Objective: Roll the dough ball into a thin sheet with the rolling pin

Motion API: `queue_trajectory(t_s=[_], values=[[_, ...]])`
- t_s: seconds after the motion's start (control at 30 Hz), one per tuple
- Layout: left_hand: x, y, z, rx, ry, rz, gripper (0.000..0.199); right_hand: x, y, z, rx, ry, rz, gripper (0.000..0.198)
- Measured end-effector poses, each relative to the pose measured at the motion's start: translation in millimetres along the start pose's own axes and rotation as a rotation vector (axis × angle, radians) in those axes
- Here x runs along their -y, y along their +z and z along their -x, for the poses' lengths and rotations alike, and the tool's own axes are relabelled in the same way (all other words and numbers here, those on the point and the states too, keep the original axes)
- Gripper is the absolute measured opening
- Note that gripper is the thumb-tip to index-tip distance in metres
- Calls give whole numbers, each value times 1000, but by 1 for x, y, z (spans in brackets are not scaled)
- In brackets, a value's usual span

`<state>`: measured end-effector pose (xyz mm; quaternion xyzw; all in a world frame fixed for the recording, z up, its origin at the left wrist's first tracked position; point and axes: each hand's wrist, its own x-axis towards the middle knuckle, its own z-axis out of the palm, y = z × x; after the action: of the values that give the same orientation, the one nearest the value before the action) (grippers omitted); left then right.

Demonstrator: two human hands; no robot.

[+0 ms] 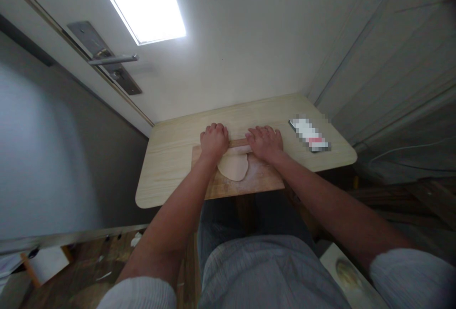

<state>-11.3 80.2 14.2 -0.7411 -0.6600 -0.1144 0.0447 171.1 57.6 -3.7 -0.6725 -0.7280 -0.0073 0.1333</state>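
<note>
A flat, pale sheet of dough (233,167) lies on a wooden board (261,182) dusted with flour. Across the dough's far edge runs a wooden rolling pin (238,143); only its middle shows between my hands. My left hand (214,140) is closed over the pin's left end, fingers curled. Over the right end, my right hand (265,142) is closed too, its fingers bent across the pin. Both palms face down and hide the ends of the pin.
The board sits at the near edge of a light wooden table (171,157). A phone (309,134) lies on the table's right side. Behind stands a white door with a metal handle (114,60). A white stool-like surface (335,257) is low at right.
</note>
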Motion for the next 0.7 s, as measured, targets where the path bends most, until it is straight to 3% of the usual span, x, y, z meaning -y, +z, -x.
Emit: queue_trajectory(t_s=[0.4,0.7], values=[[-1,-5,17,93,31,5,37,-1,1,17,-44,0,-7,48],[1,4,33,14,58,1,40,1,-2,38,-85,-10,1,47]])
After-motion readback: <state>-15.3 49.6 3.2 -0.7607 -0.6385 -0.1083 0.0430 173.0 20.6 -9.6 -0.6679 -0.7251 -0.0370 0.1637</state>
